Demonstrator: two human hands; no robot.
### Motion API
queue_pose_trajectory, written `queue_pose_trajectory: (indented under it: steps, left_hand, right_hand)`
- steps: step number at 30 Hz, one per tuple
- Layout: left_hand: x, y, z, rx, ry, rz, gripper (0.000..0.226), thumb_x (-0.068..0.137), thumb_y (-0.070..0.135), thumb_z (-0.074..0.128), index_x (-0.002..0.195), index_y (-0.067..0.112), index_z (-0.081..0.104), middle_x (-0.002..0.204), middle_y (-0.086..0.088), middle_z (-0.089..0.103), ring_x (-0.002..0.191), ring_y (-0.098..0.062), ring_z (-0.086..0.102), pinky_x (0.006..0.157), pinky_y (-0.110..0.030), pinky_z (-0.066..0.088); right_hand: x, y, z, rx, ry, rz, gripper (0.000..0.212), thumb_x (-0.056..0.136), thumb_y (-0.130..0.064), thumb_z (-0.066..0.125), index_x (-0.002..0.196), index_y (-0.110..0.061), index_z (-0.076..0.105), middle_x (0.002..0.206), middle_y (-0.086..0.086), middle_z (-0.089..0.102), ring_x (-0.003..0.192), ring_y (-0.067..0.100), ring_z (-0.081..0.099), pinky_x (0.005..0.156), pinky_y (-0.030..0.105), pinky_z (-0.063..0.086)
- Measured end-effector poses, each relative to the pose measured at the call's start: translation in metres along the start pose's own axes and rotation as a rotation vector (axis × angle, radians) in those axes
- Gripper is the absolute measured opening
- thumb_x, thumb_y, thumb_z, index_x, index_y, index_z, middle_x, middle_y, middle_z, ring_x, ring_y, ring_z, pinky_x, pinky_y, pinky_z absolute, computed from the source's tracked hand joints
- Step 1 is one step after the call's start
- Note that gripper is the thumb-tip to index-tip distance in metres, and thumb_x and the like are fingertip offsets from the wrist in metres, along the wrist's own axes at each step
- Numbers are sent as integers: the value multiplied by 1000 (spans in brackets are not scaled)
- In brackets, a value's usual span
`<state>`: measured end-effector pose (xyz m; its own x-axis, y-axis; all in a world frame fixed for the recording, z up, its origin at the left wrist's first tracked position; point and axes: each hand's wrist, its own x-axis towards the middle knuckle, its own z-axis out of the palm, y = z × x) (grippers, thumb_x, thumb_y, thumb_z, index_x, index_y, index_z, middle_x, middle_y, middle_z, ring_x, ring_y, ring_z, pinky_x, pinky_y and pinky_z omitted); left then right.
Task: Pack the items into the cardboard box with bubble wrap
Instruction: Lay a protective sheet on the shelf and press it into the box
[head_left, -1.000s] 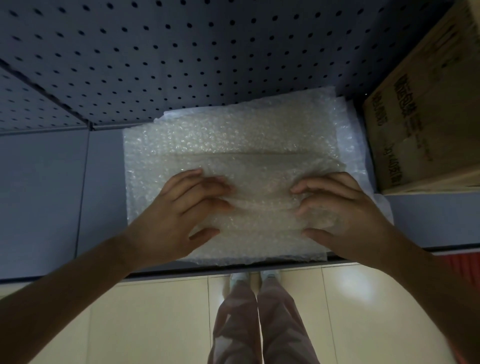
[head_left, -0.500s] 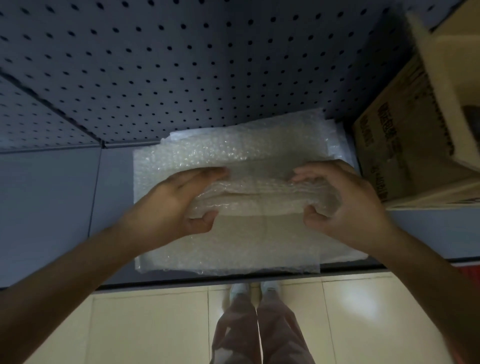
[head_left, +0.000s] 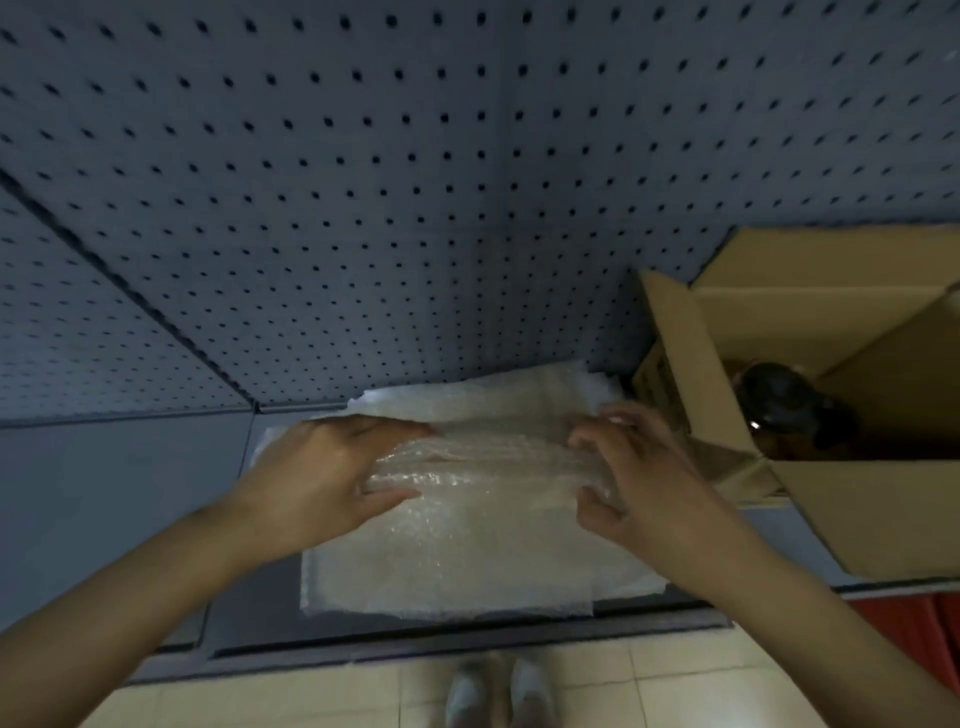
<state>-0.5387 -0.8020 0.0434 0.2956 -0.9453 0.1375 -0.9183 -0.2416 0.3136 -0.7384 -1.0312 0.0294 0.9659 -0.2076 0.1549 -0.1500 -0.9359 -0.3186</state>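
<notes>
Now | bubble-wrap bundle (head_left: 483, 465) gripped between left hand (head_left: 322, 478) | right hand (head_left: 639, 483)

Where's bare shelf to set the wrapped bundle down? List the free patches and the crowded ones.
Free: the grey shelf left of the bubble wrap sheets, bordered behind by the pegboard. Crowded: the centre, where the left hand and right hand hold the bundle, and the right, taken by the cardboard box with a dark item inside.
</notes>
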Motion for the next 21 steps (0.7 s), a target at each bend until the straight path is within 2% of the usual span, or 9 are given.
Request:
queue_pose_trajectory:
  steps: [2,5,7,9,11,13,16,18,21]
  left_hand:
    - [-2,8,-22,-1,13,12,54,86,68,37,123,31,52,102,4,73,80,-11,71,64,-28,60]
    - [-4,18,-49,11,9,11,50,84,68,40,123,38,47,102,10,71,81,-5,69,64,-26,59]
    - [-2,24,-65,29,30,21,49,83,68,43,122,39,48,102,13,71,80,-1,67,65,-24,58]
    - [4,32,-82,27,52,27,50,81,69,44,121,39,50,103,17,70,81,0,66,66,-26,59]
    - [12,42,-95,33,71,50,49,79,65,50,120,37,53,104,20,69,82,1,66,66,-28,59]
    - [22,51,-103,49,92,82,49,78,62,52,119,34,57,103,20,69,81,0,66,65,-28,59]
    - [39,65,-106,45,92,115,46,80,60,55,118,34,58,99,20,68,80,0,65,66,-28,57]
    - [53,78,-103,35,79,135,43,81,54,62,118,33,59,99,20,68,81,-1,65,68,-29,57]
    - [81,104,-94,8,72,167,42,81,50,65,118,32,60,97,16,69,80,-5,65,68,-32,56]
  right_hand:
    - [-3,-12,-21,2,-47,21,35,84,-37,54,114,-21,49,111,3,52,109,4,36,83,11,34]
    - [-4,-23,-50,87,-142,74,38,90,-38,54,125,-28,40,118,-4,39,101,0,40,83,18,41]
    - [-1,-28,-68,92,-102,83,40,90,-38,54,125,-30,39,115,-7,39,90,1,42,81,20,42]
    - [1,-28,-84,86,-53,77,44,89,-37,55,130,-31,39,112,-11,36,80,-1,38,77,16,37]
    - [1,-26,-100,54,-12,46,52,88,-40,51,137,-33,37,110,-10,41,86,-4,37,80,10,31]
    - [-1,-22,-115,-24,-22,-24,55,84,-39,47,137,-24,44,97,-9,53,91,-1,37,84,4,28]
    - [-12,-12,-133,4,48,-22,48,84,-29,60,130,-15,55,88,-19,44,91,-6,33,87,-7,22]
    - [-23,-1,-146,5,93,-9,49,85,-25,65,132,-18,53,95,-13,49,95,-4,36,88,-4,24]
    - [-41,28,-169,4,67,41,48,89,-31,61,135,-26,48,103,-12,48,102,-3,39,92,7,31]
